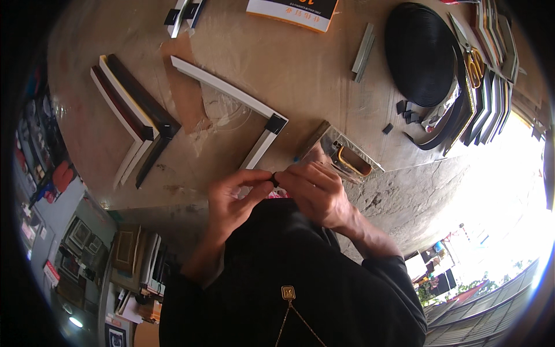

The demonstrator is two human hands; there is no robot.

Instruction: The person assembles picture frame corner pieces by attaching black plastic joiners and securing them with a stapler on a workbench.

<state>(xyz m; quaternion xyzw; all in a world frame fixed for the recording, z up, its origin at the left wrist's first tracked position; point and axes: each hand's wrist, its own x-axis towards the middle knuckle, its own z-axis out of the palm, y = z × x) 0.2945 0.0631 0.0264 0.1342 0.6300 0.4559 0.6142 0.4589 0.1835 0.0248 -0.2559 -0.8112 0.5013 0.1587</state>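
My left hand [234, 199] and my right hand [319, 194] meet at the table's near edge. Between their fingertips is a small black piece [274, 180], pinched from both sides and partly hidden. Just beyond them lies a white L-shaped frame corner sample [231, 88], with a black square patch [276, 123] at its bend. Close to my right hand rests a metal tool that looks like a staple gun [347, 155], partly covered by that hand.
Joined corner samples [134, 107] lie at the left; more [491, 110] line the right edge. A black strip coil [419, 55], scissors [475, 66], small black squares [409, 113] and a short metal strip [363, 53] occupy the right side. A printed booklet [295, 13] lies at the far edge.
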